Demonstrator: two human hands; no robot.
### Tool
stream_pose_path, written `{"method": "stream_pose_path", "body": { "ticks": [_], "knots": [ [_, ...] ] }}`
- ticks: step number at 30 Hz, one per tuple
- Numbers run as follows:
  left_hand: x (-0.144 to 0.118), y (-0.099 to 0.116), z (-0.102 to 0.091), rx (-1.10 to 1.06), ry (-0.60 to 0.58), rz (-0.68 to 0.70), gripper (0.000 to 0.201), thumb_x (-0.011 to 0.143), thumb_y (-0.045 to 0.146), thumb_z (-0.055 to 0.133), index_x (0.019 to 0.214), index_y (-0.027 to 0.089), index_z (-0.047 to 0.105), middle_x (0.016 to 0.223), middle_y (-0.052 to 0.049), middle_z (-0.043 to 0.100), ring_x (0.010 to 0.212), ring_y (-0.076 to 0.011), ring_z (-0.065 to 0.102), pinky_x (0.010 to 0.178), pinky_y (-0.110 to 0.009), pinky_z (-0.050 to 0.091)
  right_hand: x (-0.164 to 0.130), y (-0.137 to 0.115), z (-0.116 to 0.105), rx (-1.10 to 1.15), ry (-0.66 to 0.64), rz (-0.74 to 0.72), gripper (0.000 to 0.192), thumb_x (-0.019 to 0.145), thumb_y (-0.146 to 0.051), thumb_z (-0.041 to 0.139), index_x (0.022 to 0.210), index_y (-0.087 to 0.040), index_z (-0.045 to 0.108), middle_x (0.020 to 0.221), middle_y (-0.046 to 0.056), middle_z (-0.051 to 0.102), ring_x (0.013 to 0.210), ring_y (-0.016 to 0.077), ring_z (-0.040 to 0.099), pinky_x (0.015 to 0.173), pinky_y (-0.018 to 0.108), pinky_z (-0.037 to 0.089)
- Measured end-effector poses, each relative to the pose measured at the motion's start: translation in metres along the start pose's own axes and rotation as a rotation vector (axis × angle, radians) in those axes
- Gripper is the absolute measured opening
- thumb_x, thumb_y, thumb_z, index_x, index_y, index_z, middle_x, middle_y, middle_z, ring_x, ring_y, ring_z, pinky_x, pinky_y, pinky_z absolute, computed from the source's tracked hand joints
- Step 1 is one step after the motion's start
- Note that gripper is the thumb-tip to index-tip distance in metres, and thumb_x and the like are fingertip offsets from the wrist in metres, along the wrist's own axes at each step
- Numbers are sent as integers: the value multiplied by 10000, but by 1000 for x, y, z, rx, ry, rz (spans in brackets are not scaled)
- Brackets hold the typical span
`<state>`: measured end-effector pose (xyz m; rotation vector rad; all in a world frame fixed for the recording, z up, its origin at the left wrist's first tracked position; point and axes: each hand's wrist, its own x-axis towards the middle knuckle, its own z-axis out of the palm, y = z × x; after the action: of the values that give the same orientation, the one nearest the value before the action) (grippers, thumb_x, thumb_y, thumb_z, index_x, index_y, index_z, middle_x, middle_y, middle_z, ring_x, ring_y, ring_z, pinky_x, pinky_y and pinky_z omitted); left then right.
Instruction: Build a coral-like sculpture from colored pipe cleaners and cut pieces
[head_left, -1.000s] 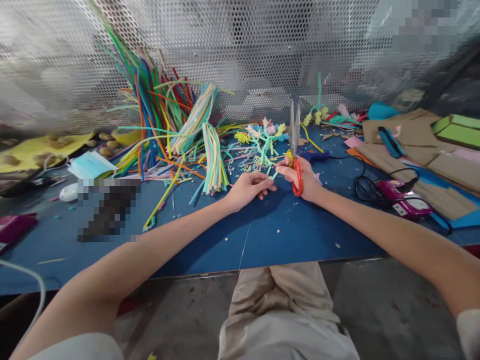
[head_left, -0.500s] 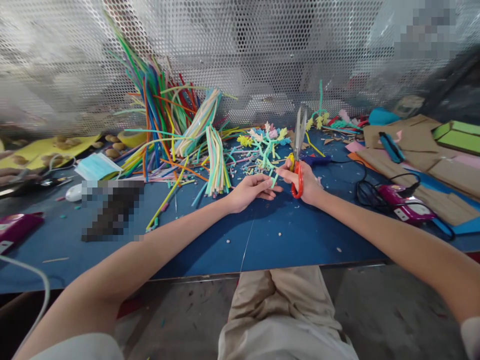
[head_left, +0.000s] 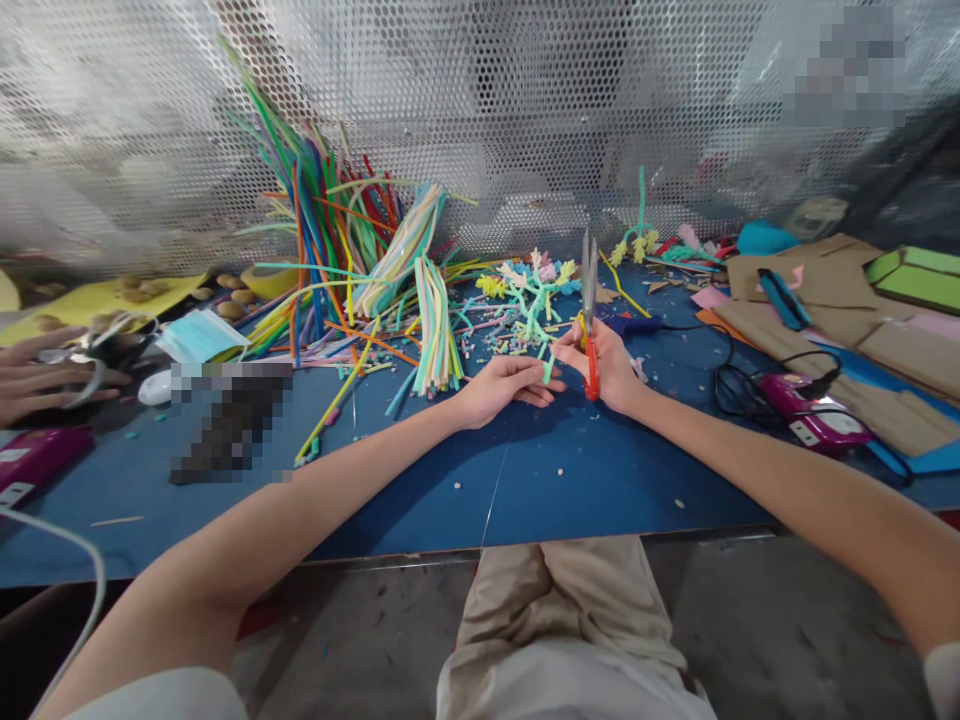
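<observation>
A blue-topped worktable carries a heap of multicoloured chenille stems, a light-blue face mask, brown cardboard sheets, a magenta glue gun and scattered stem offcuts.

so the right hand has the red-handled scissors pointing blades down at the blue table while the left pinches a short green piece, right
Not quite: the head view shows the scissors with their blades pointing up, away from the blue table. The rest holds: the right hand has its grip on the red handles, and the left hand pinches a short green piece beside them.
</observation>
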<state>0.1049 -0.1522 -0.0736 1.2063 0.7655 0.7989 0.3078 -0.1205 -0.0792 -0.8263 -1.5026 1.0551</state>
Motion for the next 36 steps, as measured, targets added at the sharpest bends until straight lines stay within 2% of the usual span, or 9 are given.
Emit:
{"method": "stream_pose_path", "body": {
  "ticks": [9,19,23,27,32,36],
  "knots": [
    [-2,3,2,65,-9,6,586,773,545,901,1101,80,766,1106,-187,801,784,-149,735,774,-275,595,1,3,-2,2,7,-33,497,733,-481,902,875,-248,488,857,-16,660,735,160,602,770,368,501],
    [-2,2,1,87,1,17,508,794,525,888,1015,79,787,1032,-169,809,692,-108,674,670,-237,560,1,3,1,20,-10,-13,505,730,-519,886,866,-251,480,878,-4,665,723,156,584,758,369,513],
    [0,2,-3,-30,57,37,427,802,460,897,1004,98,795,1054,-157,810,711,-107,692,692,-234,573,-1,-1,1,54,-59,6,466,771,-534,845,858,-246,489,963,29,700,696,143,555,756,371,517],
    [2,2,-5,-121,71,38,368,797,408,910,987,109,810,1038,-135,815,704,-82,691,702,-199,572,-3,-5,0,16,-97,-14,462,755,-502,869,863,-244,501,951,36,705,743,163,586,758,366,509],
    [1,1,-2,-37,63,21,423,805,444,903,1037,104,807,929,-124,814,664,-108,708,648,-218,584,-4,-6,1,102,-122,35,460,733,-482,892,857,-239,522,890,2,664,652,125,513,686,333,489],
    [0,0,0,-3,82,18,474,796,491,900,1045,101,801,933,-127,814,695,-125,733,681,-237,605,-4,-5,0,75,-108,28,464,699,-447,918,860,-240,536,867,-5,655,674,133,525,675,325,486]
  ]
}}
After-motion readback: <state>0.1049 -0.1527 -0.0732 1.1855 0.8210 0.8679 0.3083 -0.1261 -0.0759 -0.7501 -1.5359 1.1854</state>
